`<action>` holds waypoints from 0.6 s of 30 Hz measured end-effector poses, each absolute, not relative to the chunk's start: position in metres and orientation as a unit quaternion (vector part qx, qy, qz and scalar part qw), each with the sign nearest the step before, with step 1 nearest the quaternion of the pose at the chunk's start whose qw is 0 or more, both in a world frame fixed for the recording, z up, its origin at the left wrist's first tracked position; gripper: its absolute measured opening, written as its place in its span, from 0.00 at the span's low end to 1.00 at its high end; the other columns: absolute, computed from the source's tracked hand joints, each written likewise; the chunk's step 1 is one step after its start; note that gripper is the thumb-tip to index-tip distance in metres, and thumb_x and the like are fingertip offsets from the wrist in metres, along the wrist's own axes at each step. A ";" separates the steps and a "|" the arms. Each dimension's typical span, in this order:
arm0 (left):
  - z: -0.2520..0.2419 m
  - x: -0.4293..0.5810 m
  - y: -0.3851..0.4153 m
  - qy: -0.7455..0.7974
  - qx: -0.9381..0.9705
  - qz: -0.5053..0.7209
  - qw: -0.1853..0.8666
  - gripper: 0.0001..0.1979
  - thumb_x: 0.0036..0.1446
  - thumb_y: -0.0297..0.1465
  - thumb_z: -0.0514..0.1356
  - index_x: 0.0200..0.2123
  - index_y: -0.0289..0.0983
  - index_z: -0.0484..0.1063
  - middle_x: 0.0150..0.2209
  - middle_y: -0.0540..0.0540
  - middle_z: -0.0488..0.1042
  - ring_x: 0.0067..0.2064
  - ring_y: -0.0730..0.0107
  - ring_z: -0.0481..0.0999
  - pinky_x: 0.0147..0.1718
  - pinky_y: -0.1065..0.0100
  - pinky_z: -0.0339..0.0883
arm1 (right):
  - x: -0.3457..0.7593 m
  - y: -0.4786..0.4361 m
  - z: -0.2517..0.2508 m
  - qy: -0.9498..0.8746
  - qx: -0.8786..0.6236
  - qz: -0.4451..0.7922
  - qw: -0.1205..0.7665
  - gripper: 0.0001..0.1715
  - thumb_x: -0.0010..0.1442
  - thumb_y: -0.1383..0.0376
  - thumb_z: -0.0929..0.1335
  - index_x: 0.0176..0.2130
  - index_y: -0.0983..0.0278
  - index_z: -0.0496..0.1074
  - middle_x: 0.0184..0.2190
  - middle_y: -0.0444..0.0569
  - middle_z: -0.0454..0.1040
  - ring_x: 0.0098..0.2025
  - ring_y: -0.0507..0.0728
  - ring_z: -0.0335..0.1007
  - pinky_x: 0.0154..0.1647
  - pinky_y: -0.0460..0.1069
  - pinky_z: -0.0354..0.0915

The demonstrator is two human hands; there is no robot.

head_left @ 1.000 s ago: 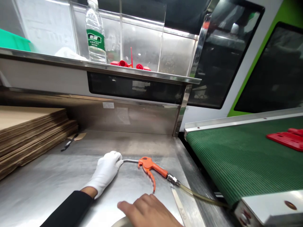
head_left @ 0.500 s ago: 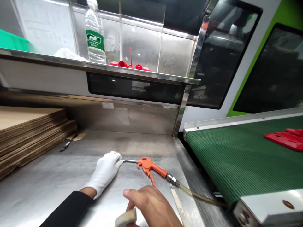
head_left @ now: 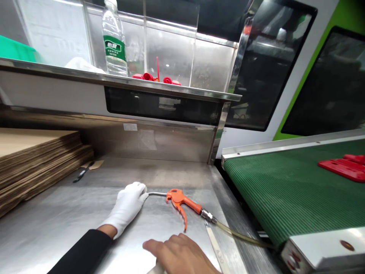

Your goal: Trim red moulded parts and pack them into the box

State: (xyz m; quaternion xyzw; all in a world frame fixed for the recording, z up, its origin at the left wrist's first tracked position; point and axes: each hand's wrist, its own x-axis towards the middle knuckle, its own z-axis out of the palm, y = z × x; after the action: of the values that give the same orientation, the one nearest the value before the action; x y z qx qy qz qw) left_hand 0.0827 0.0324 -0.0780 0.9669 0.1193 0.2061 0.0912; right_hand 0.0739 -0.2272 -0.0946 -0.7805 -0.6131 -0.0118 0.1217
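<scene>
Orange plastic air blow gun (head_left: 182, 201) lies flat on the stainless steel bench (head_left: 57, 213), amber hose (head_left: 242, 236) tethering it rightward. White-gloved left hand (head_left: 127, 205) is loosely closed against its steel nozzle (head_left: 156, 193). Bare right hand (head_left: 178, 255) is over a pale item (head_left: 155, 269); cannot tell if gripping.

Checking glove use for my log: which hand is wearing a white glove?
The left hand is the gloved one, covered in white, while the right hand is bare.
</scene>
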 end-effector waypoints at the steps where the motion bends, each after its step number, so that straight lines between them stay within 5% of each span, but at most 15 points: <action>1: -0.078 0.083 0.033 0.118 0.967 0.208 0.091 0.09 0.66 0.32 0.54 0.32 0.41 0.69 0.39 0.45 0.75 0.43 0.57 0.73 0.43 0.62 0.61 | 0.074 -0.227 -0.094 -0.615 -0.779 -0.028 0.122 0.47 0.53 0.58 0.77 0.65 0.55 0.59 0.37 0.47 0.77 0.37 0.65 0.75 0.37 0.55 0.72; 8: -0.081 0.084 0.034 0.117 0.967 0.210 0.087 0.09 0.66 0.32 0.54 0.32 0.41 0.69 0.39 0.45 0.75 0.43 0.58 0.73 0.42 0.62 0.61 | 0.079 -0.227 -0.108 -0.656 -0.731 -0.118 0.146 0.17 0.62 0.48 0.76 0.43 0.53 0.74 0.33 0.42 0.75 0.36 0.59 0.72 0.30 0.49 0.62; 14: -0.083 0.084 0.035 0.116 0.967 0.210 0.084 0.09 0.66 0.32 0.54 0.32 0.41 0.69 0.38 0.45 0.74 0.42 0.58 0.73 0.42 0.62 0.60 | 0.050 -0.224 -0.083 -0.520 -0.686 -0.123 0.494 0.22 0.56 0.51 0.81 0.34 0.60 0.71 0.34 0.40 0.73 0.36 0.54 0.70 0.37 0.48 0.61; 18: -0.083 0.084 0.035 0.114 0.968 0.210 0.080 0.09 0.66 0.32 0.54 0.32 0.41 0.69 0.38 0.45 0.74 0.42 0.57 0.73 0.42 0.61 0.60 | 0.043 -0.224 -0.080 -0.490 -0.674 -0.137 0.535 0.22 0.54 0.53 0.82 0.34 0.60 0.71 0.34 0.39 0.73 0.37 0.53 0.69 0.38 0.49 0.61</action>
State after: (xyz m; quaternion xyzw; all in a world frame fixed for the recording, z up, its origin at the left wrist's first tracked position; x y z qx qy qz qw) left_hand 0.0842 0.0352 -0.0826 0.9677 0.1138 0.2102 0.0795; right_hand 0.0432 -0.2235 -0.0795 -0.6744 -0.4902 -0.1366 0.5351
